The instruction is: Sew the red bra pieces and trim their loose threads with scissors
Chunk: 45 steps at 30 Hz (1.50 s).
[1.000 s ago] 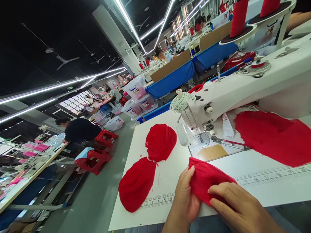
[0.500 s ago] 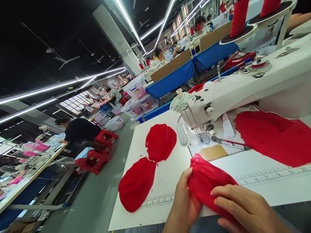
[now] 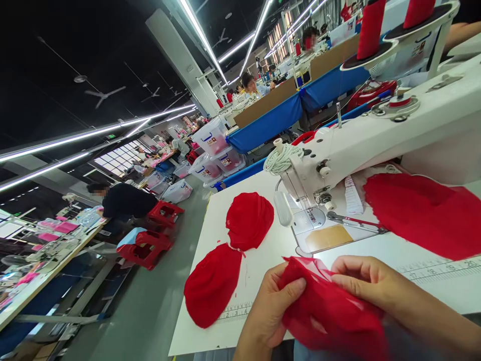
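A thin red piece of fabric (image 3: 330, 321) is stretched between my hands at the table's front edge, its lower part smeared by motion. My left hand (image 3: 276, 301) grips its left side, thumb on top. The fingers of my right hand (image 3: 361, 278) pinch its upper right edge. Just beyond stands a white sewing machine (image 3: 376, 140), its needle and presser foot (image 3: 311, 215) over the metal plate. To the left lie two joined red fabric pieces, a rounded one (image 3: 250, 220) and a leaf-shaped one (image 3: 213, 286).
More red fabric (image 3: 424, 210) lies under the machine arm. Red thread cones (image 3: 370, 35) stand on a holder at upper right. A printed ruler (image 3: 235, 313) runs along the white table (image 3: 199, 346). Across the aisle, a person (image 3: 128, 200) sits near red stools (image 3: 145, 245).
My right hand has moved up from the fabric's lower side to pinch its upper edge. The fabric has opened out and been drawn closer to me, with my left hand slightly lower.
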{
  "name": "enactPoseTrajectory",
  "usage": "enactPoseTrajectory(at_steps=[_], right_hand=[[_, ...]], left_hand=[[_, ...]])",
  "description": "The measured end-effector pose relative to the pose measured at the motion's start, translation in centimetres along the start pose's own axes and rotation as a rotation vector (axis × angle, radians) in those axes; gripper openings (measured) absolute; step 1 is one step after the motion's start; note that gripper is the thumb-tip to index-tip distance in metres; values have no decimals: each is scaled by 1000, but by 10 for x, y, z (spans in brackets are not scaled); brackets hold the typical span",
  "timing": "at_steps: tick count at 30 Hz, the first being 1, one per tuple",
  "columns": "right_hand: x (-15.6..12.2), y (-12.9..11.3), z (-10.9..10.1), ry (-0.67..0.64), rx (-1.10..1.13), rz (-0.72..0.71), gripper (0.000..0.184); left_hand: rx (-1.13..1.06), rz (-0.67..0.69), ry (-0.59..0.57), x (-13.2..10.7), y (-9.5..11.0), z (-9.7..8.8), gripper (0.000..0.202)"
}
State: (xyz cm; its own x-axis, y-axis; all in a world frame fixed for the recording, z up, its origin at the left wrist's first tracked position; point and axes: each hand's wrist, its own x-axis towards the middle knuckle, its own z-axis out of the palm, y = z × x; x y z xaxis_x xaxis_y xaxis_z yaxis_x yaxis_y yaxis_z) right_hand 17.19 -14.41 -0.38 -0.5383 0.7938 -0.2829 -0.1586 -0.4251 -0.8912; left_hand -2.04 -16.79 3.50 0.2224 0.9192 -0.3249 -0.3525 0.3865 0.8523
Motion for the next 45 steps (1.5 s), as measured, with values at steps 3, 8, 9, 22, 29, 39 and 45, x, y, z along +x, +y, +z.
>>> enactPoseTrajectory(at_steps=[3,8,9,22,29,39,45], right_hand=[[-1,4,-6,376,-396,-445,33],[-13,17,11,423,-976,-865,22],[-14,21,18,361,-1005,-853,28],[-7,23,20,386,-1204,-1008,29],[1,15,-5,598,-1058,-655,32],[-3,9,-6,691,-823,-725,17],[-16,17,5,607,-1312,-1076,19]], left_hand=[[141,62,129,3,-6,0,29],[62,163,326,15,-27,12,28],[-18,165,335,17,-30,15,29],[-62,124,235,16,-32,24,23],[-292,-17,246,17,-26,22,18],[-526,-194,212,16,-27,28,21],[-314,-28,183,13,-31,28,23]])
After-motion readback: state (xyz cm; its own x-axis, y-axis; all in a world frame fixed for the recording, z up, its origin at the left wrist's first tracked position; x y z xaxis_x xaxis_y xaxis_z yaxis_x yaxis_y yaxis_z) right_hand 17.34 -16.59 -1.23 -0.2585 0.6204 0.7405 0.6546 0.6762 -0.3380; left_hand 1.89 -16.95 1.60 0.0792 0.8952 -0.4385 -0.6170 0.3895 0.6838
